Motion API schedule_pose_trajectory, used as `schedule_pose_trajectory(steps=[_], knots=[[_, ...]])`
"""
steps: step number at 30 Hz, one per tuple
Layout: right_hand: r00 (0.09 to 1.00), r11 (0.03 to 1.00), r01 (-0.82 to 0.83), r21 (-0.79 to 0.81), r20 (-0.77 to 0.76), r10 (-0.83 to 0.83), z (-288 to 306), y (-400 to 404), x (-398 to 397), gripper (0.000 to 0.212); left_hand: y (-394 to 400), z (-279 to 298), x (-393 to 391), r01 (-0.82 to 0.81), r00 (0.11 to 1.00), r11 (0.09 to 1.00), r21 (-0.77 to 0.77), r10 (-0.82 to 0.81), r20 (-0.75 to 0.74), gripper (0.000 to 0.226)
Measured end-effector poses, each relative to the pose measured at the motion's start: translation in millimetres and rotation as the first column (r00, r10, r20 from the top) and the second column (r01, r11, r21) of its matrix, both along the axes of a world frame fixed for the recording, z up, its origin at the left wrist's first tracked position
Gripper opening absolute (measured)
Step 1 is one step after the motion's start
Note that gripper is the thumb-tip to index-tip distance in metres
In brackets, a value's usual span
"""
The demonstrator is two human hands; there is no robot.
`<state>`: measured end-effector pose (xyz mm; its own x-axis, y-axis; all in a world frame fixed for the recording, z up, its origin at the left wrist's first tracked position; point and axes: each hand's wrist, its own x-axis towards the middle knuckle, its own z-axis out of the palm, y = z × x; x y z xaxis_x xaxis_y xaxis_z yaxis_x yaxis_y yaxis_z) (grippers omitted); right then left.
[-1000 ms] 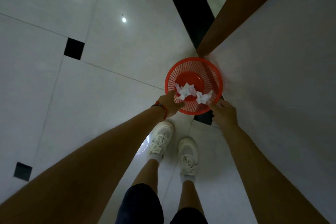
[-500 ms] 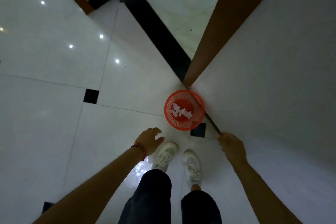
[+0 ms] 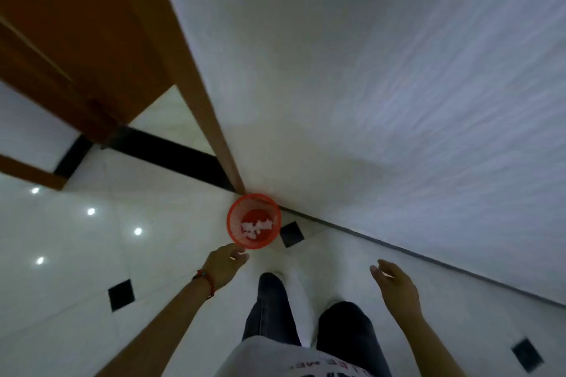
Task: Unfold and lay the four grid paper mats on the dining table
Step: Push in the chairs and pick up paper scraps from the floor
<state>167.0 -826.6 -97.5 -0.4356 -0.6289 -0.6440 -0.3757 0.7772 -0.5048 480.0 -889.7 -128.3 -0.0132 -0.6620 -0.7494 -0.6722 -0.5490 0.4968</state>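
Note:
No grid paper mat and no dining table is in view. A red mesh waste basket (image 3: 236, 236) stands on the floor in the corner by the wall, with crumpled white paper (image 3: 256, 226) lying inside it. My left hand (image 3: 223, 266), with a red cord on its wrist, hangs just below the basket's rim, fingers loosely apart, holding nothing. My right hand (image 3: 395, 285) is further right, over the floor, fingers spread and empty.
A white wall (image 3: 382, 86) fills the right and upper part of the view. A brown wooden door frame (image 3: 196, 82) runs down to the basket. The floor is glossy white tile (image 3: 76, 254) with small black insets. My dark trousers (image 3: 272, 309) are below.
Both hands let go of the crumpled paper, which now lies in the basket. The hands have drawn back and the view has risen away from the basket.

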Motion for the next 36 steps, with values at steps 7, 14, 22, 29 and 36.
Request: schedule_pose_trajectory(steps=[7,14,22,29,36], knots=[[0.896,0.895,0.444,-0.048,0.023,-0.443,7,124,-92,0.037,-19,37,-116,0.219,0.970,0.967,-0.127,-0.230,-0.078,0.014],[0.656,0.650,0.754,-0.094,0.153,-0.739,1,267,-164,0.036,55,44,-296,0.589,0.791,0.800,-0.113,-0.599,-0.123,0.012],[0.308,0.287,0.950,-0.127,0.199,-0.930,-2,425,-223,0.034,182,54,-457,0.725,0.653,0.681,-0.099,-0.726,-0.214,0.028],[-0.012,-0.035,0.996,-0.082,0.264,-0.965,-18,495,-263,0.035,219,44,-539,0.804,0.585,0.594,-0.027,-0.798,-0.143,0.013],[-0.188,-0.232,0.966,-0.116,0.304,-0.934,-28,537,-391,0.026,242,23,-678,0.847,0.524,0.530,-0.037,-0.845,-0.106,0.013]])
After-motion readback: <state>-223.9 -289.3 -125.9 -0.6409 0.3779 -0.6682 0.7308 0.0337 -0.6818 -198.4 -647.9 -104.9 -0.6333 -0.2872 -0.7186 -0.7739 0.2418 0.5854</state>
